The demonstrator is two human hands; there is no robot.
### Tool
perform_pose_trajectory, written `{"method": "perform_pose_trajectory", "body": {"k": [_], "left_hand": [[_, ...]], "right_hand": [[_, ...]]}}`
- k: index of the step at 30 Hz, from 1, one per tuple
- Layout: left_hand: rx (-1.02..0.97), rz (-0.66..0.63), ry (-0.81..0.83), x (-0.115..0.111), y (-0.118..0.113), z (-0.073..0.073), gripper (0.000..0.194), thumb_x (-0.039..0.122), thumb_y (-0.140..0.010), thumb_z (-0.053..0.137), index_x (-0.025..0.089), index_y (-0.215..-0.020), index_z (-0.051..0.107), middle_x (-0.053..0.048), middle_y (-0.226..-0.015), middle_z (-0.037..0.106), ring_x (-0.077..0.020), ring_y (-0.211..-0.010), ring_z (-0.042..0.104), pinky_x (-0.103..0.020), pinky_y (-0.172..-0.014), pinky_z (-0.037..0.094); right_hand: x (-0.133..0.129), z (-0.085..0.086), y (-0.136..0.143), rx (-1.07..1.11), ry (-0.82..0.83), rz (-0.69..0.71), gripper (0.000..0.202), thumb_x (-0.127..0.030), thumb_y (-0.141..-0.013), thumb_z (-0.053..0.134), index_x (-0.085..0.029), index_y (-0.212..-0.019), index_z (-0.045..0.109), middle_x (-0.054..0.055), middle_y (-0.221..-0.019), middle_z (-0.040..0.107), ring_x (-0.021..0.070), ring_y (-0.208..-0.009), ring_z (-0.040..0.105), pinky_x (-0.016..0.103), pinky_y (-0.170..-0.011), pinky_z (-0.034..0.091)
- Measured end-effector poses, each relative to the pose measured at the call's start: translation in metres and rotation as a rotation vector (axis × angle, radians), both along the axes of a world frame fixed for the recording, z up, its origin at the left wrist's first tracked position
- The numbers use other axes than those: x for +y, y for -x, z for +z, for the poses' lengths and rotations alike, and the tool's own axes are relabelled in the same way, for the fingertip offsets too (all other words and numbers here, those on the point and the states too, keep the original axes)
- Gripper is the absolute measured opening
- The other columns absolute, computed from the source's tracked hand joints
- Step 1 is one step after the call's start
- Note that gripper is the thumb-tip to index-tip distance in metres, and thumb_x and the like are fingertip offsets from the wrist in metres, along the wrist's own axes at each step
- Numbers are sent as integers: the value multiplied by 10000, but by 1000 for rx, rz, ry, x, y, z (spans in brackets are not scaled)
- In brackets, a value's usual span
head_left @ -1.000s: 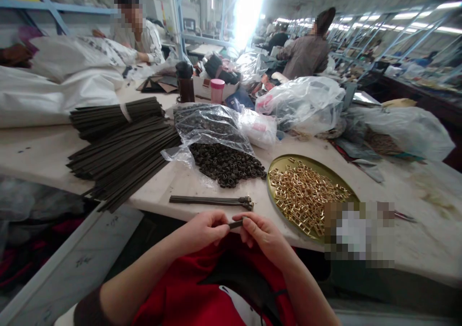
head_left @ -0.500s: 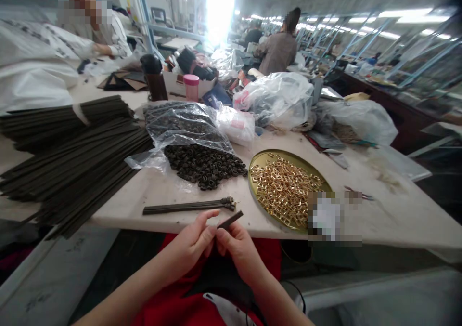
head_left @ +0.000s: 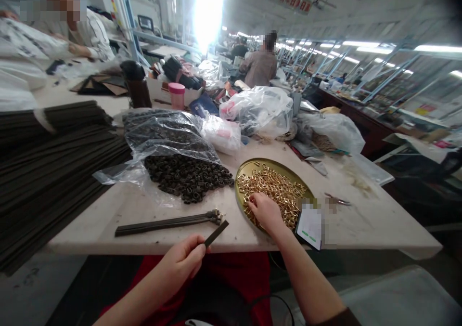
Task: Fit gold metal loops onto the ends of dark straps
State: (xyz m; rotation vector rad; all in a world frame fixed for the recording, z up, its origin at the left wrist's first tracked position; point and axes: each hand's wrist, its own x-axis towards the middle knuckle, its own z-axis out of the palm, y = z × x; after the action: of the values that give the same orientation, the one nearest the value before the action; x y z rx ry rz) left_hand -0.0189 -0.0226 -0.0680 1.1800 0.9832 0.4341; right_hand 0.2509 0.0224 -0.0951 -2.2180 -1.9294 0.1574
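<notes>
My left hand [head_left: 184, 258] is closed on a dark strap [head_left: 217, 232], whose flat end points up and to the right over the table's front edge. My right hand [head_left: 266, 212] reaches into a round gold tray [head_left: 239, 202] and touches the small gold metal buckles [head_left: 276, 181] heaped there. Its fingers are bent together; whatever lies between the fingertips is too small to make out. Left of the tray, several straps with buckles [head_left: 166, 224] lie side by side. Behind them, small dark loops [head_left: 189, 176] spill from a clear plastic bag [head_left: 169, 128].
A thick stack of dark straps [head_left: 54, 162] covers the table's left side. A phone [head_left: 309, 225] leans on the tray's right rim, with pliers [head_left: 337, 200] beyond it. Bags, a pink-lidded jar [head_left: 176, 96] and a dark bottle [head_left: 136, 85] stand behind. Other people work farther back.
My right hand has left the strap and moved right into the tray of buckles. My left hand still holds the strap, now lower and farther left. The view has turned to the right.
</notes>
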Motion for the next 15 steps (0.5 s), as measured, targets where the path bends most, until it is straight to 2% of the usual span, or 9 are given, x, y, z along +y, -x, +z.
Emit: {"method": "perform_pose_trajectory", "body": {"k": [5,9,12,15], "left_hand": [[26,-23,-33,-1,3,4,269,434,-750,414,170,-738,467,95,-438,329,-64,-396,253,-191,-384,157],[60,-42,-24,-7,3,11,203,360,-721,394,172,-749,468,66,-517,451,-48,-353,281,-191,-361,180],[29,10,-2,-9,6,18,191,351,-693,417,169,-731,462,47,-585,502,-34,-357,290,-188,-367,185],[-27,82,22,-8,10,22,217,372,-699,449,165,-760,469,47,-583,509,-30,-357,272,-186,-363,156]], "right_hand": [[14,-5,1,-43,47,46,83,-243,-778,531,-193,-739,585,41,-771,640,165,-713,571,262,-581,315],[11,0,5,-105,13,81,97,-205,-797,500,-184,-739,575,49,-795,631,159,-723,569,260,-595,316],[1,9,13,-157,-30,115,125,-194,-823,458,-171,-779,572,69,-834,618,163,-731,563,269,-624,327],[-17,25,31,-164,-116,186,143,-216,-835,448,-173,-780,573,66,-805,607,166,-719,550,278,-648,339]]}}
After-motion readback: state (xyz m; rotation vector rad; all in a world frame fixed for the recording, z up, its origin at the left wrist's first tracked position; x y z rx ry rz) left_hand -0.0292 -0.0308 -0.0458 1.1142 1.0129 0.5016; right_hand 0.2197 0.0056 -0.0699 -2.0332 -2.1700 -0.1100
